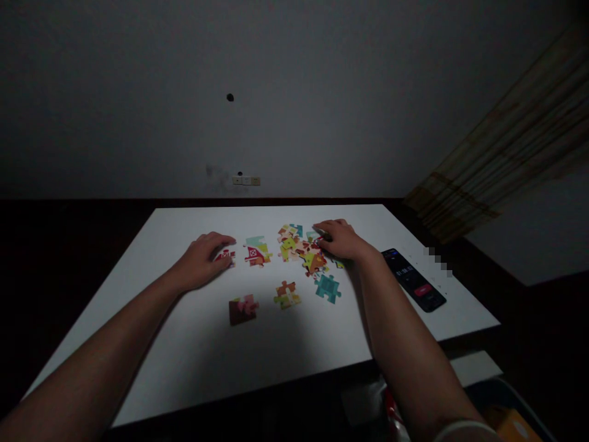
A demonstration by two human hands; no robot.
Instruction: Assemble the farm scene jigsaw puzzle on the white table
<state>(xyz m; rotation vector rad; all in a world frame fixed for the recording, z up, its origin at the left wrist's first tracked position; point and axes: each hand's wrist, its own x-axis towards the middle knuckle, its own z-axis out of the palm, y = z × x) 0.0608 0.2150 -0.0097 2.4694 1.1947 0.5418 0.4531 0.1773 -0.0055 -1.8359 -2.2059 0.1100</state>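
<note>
Seen from the wearer's own head, two bare forearms reach forward over a white table in a dim room. The left forearm slants in from the lower left corner, and the left hand lies low over the tabletop, its back up. Its thumb and index finger are spread and curved like a bracket around a red-and-white puzzle piece, index along the far side, thumb over the near side; whether they pinch it, I cannot tell. The right forearm rises from the lower right, and the right hand bends leftward at the wrist, fingers curled down on the right side of a mixed pile of puzzle pieces at the table's middle. Its fingertips are partly hidden, so I cannot tell whether they are closed on a piece. Between the left hand and the pile lies a section with a red barn. Nearer the wearer, in a loose row, lie a brown-and-pink piece, a piece in brown and yellow-green and a teal piece. Right of the right forearm, a phone lies with its screen lit.
</note>
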